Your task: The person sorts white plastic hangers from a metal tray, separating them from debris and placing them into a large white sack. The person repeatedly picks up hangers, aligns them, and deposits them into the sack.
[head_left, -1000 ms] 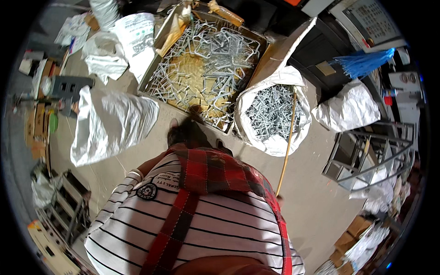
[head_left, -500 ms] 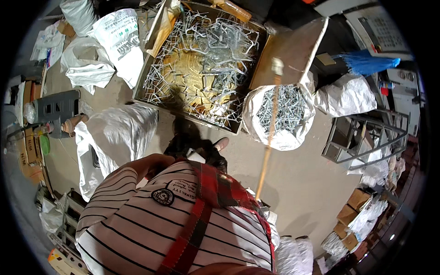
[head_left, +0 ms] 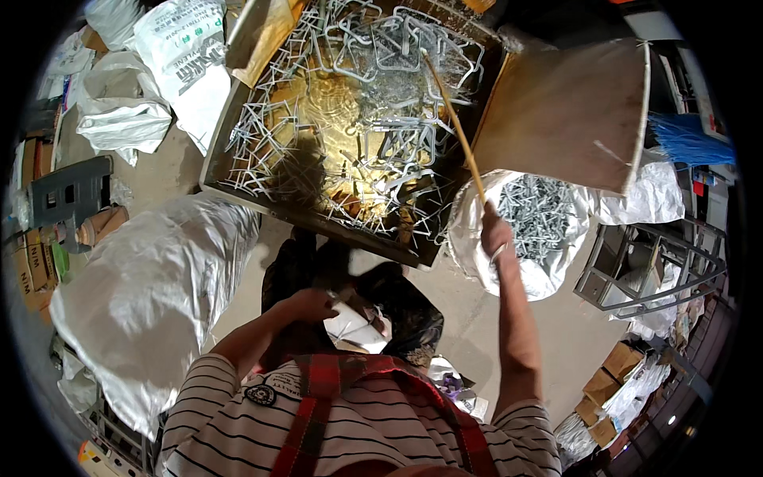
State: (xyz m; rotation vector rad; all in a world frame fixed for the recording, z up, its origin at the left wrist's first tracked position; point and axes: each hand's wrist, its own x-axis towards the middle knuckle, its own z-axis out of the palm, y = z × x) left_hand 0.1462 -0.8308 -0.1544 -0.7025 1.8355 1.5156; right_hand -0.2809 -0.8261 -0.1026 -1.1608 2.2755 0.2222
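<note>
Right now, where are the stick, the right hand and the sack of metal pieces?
Stick [head_left: 455, 123], head view: middle of its shaft.
Right hand [head_left: 497, 232], head view: back of it.
Sack [head_left: 531, 282], head view: near wall.

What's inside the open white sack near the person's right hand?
The white sack holds a heap of small grey metal pieces. Whatever lies beneath the top layer is hidden, and the right hand, gripping a stick, covers part of the left side.

the bare, grey-brown floor [head_left: 469, 326] is scuffed. a grey metal frame [head_left: 656, 266] stands at the right, with brown cardboard boxes [head_left: 616, 366] piled nearer the lower right corner. more cartons [head_left: 32, 262] line the left side. light brightens the middle; the room's edges are dim.
</note>
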